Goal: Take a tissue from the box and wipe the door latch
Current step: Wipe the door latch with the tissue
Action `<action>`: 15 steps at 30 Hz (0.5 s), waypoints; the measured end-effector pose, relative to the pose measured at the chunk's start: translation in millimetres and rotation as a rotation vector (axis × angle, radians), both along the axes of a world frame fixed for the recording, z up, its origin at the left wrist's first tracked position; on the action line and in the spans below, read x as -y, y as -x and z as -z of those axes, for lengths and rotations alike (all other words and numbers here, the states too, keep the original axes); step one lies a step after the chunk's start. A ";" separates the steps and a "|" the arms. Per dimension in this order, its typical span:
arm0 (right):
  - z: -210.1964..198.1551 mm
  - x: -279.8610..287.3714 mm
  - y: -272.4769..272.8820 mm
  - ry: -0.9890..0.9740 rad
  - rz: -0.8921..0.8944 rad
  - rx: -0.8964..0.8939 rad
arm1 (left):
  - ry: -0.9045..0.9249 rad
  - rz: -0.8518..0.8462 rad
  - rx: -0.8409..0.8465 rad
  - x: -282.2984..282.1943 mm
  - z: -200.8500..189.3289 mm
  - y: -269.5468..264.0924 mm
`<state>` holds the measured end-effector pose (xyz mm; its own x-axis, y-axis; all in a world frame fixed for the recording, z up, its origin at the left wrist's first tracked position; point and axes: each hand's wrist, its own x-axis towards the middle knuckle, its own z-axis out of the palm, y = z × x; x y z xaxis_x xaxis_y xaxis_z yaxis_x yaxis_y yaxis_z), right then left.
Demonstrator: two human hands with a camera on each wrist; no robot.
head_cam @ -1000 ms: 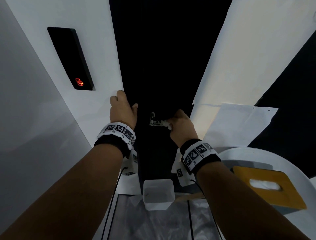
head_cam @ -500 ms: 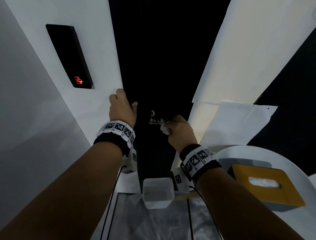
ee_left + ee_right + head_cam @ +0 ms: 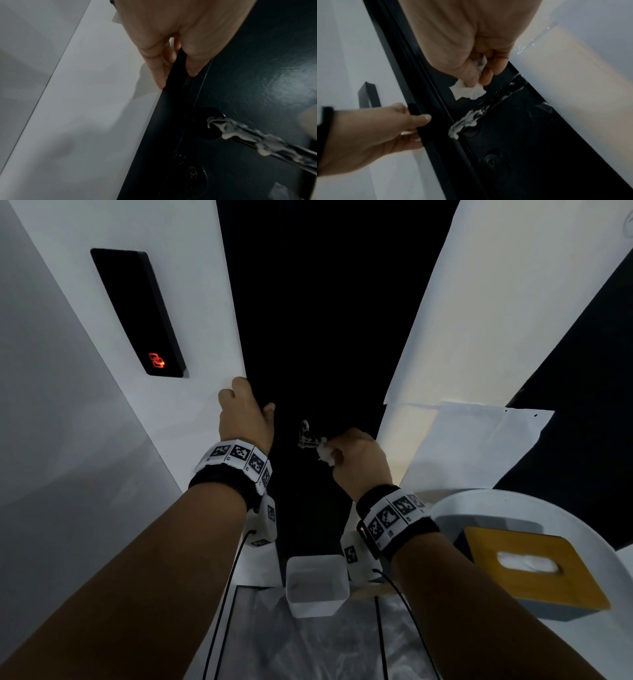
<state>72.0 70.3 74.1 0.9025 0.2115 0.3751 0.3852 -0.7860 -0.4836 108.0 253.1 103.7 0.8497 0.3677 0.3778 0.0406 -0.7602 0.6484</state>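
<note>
The black lever-style door latch (image 3: pixel 489 106) stood out from the dark door, smeared along its length with streaks of white foamy residue, thickest at the end near the round mount. A crumpled white tissue (image 3: pixel 469 90) sat just beside the lever's upper stretch; whether it touched could not be told. The flat yellow tissue box (image 3: pixel 534 568) lay on a white round surface, white tissue showing in its oval slot.

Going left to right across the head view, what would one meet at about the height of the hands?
Left hand → door latch → tissue → right hand → white paper sheet.
</note>
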 end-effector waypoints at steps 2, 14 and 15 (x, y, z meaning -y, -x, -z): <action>-6.8 5.3 -4.0 -0.071 0.054 0.051 | 0.000 0.007 0.002 -0.1 0.4 -0.1; -10.4 3.8 -27.2 0.044 0.183 -0.069 | -0.013 0.003 -0.004 -0.9 1.5 -0.9; -11.6 0.8 -26.7 0.048 0.159 -0.074 | -0.014 0.002 -0.004 -0.9 1.5 -0.9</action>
<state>98.7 69.5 85.7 0.9509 0.0796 0.2991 0.2185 -0.8571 -0.4665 108.9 254.0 102.3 0.8520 0.3605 0.3795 0.0417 -0.7694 0.6374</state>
